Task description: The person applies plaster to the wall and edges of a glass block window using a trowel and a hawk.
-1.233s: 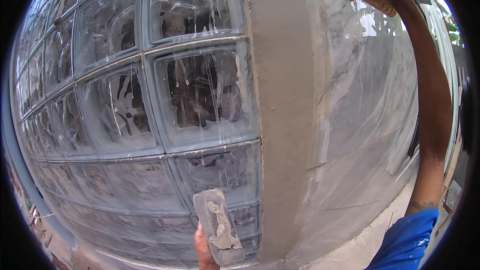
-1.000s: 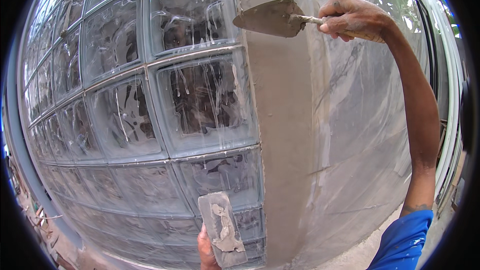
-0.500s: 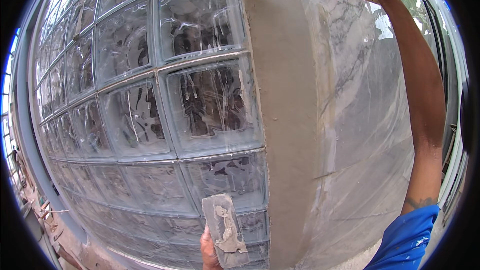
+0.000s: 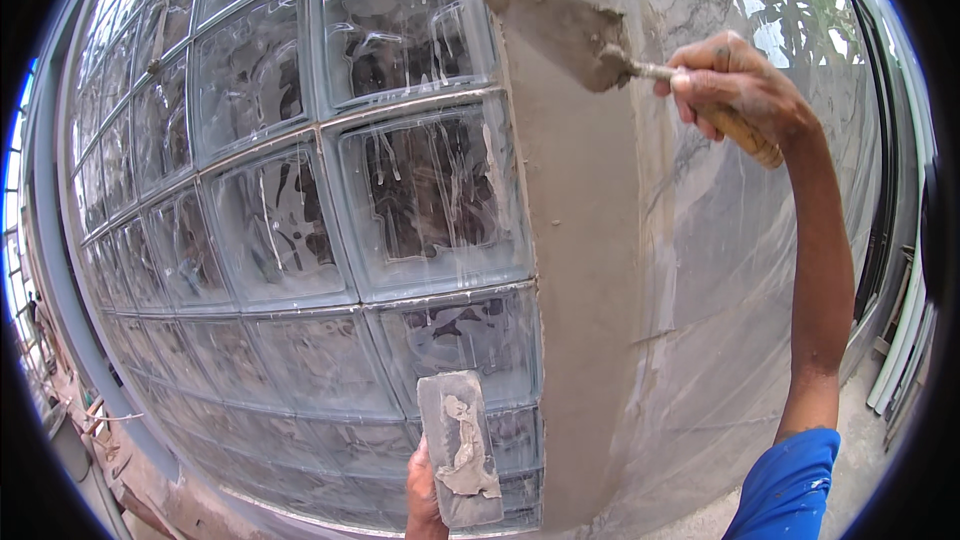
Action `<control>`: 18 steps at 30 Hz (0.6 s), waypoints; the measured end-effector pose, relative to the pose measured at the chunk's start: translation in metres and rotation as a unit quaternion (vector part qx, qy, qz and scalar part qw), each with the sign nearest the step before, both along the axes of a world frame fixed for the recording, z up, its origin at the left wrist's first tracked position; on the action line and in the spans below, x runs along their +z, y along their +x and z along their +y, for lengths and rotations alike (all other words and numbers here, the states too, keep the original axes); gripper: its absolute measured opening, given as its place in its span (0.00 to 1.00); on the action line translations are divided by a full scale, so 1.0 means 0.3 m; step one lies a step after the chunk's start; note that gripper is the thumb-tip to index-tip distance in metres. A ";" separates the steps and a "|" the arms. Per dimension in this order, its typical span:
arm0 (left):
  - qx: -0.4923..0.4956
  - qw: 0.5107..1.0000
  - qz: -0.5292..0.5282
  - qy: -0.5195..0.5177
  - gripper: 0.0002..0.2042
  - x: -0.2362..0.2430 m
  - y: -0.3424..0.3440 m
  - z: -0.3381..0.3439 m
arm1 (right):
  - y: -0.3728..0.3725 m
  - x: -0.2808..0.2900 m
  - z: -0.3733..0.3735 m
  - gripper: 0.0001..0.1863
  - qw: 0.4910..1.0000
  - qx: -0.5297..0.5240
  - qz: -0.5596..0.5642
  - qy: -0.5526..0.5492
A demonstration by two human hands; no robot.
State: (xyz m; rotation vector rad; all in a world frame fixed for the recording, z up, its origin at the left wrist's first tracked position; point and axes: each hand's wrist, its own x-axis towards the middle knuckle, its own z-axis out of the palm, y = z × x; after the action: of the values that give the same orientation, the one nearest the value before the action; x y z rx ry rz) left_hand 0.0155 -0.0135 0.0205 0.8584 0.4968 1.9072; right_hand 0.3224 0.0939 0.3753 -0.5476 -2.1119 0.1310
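Note:
My right hand [image 4: 735, 90] is closed round the wooden handle of a trowel [image 4: 565, 35] at the upper right. Its mortar-coated blade points left, over the upper part of a grey mortar strip [image 4: 585, 270]. Low in the middle, my left hand [image 4: 425, 488] grips a flat rectangular board [image 4: 490, 512] from its left side; most of those fingers are hidden behind it. A wet lump of mortar [image 4: 463, 455] is smeared down the board's face. The strip runs upright between a glass block wall [image 4: 430, 190] and grey marble-look panels [image 4: 740, 320].
Whitish streaks mark the glass blocks. A grey metal post [image 4: 60, 230] stands at the far left, with rubble and scraps [image 4: 150, 500] on the ground below it. Pale pipes [image 4: 905, 350] lean at the far right.
My right hand has brought the trowel down along the mortar strip and slightly right, tilting the blade. The board in my left hand has shifted slightly up and right in view.

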 end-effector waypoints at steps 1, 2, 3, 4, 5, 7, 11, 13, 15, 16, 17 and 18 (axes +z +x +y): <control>-0.022 1.000 0.001 0.009 0.20 -0.003 0.003 0.014 | -0.008 -0.048 -0.004 0.13 0.999 -0.009 -0.018 -0.035; -0.042 0.999 0.005 0.017 0.20 -0.005 0.009 0.026 | -0.008 -0.099 0.002 0.13 0.997 0.001 -0.034 -0.062; -0.054 0.998 -0.003 0.022 0.20 0.002 0.015 0.024 | -0.005 -0.144 0.004 0.13 0.993 0.030 -0.038 -0.108; -0.063 0.998 -0.011 0.029 0.20 0.008 0.023 0.024 | -0.005 -0.191 0.006 0.13 0.986 0.065 -0.057 -0.141; -0.073 0.997 -0.019 0.036 0.20 0.014 0.033 0.024 | 0.002 -0.248 0.018 0.14 0.980 0.090 -0.082 -0.156; -0.080 0.995 -0.051 0.041 0.20 0.012 0.049 0.026 | -0.005 -0.369 0.036 0.17 0.958 0.144 -0.188 -0.161; -0.115 0.988 -0.093 0.044 0.20 0.011 0.061 0.023 | -0.080 -0.631 0.023 0.17 0.889 0.277 -0.252 -0.262; -0.110 0.987 -0.115 0.009 0.19 0.005 0.075 0.023 | -0.103 -0.720 0.006 0.19 0.878 0.271 -0.266 -0.290; -0.116 0.984 -0.133 -0.005 0.20 -0.034 0.060 0.033 | -0.100 -0.750 0.001 0.19 0.865 0.234 -0.276 -0.347; -0.166 0.974 -0.153 0.013 0.20 -0.062 0.036 0.038 | -0.097 -0.763 -0.001 0.19 0.857 0.215 -0.282 -0.374; -0.169 0.972 -0.162 -0.001 0.20 -0.077 0.022 0.040 | -0.086 -0.780 0.009 0.18 0.857 0.205 -0.290 -0.374; -0.173 0.970 -0.171 -0.011 0.21 -0.084 0.012 0.032 | -0.061 -0.792 0.017 0.17 0.858 0.193 -0.299 -0.371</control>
State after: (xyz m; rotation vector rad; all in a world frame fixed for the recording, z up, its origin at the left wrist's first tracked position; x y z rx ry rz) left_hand 0.0191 -0.0040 -0.0048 0.5419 0.1459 1.6726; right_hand 0.3040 0.0991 0.1376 -0.6457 -2.7388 1.1795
